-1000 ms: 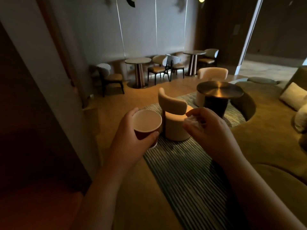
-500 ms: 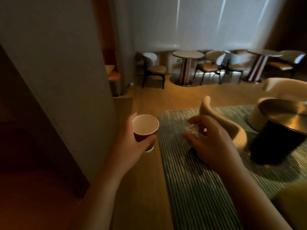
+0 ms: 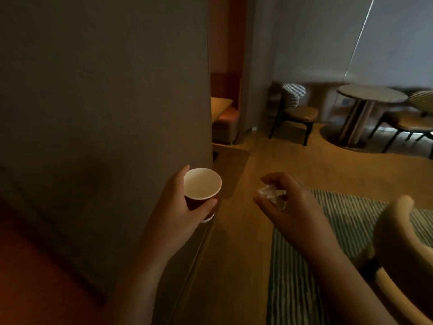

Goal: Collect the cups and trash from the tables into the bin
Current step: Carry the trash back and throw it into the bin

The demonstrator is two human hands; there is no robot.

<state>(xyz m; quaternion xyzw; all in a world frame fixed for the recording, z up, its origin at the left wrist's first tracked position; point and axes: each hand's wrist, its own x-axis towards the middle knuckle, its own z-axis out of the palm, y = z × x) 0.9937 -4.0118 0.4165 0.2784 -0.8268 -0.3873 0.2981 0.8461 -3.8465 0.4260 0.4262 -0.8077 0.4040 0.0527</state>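
Note:
My left hand [image 3: 178, 207] is wrapped around a dark red paper cup [image 3: 201, 184] with a white inside, held upright at mid-frame; the cup looks empty. To its right, my right hand [image 3: 290, 207] pinches a small crumpled white wrapper [image 3: 271, 193] between the fingertips. Both hands hang in the air over a wooden floor. No bin is in sight.
A tall grey wall [image 3: 105, 113] fills the left side, its corner close to the cup. A beige chair [image 3: 403, 240] stands at the lower right on a striped rug [image 3: 304, 254]. A round table [image 3: 370, 97] with chairs [image 3: 297, 109] stands at the back right.
The view has swung left: the dark round table and sofa have gone out of frame and the grey wall now fills the left. Both hands keep the cup and the wrapper.

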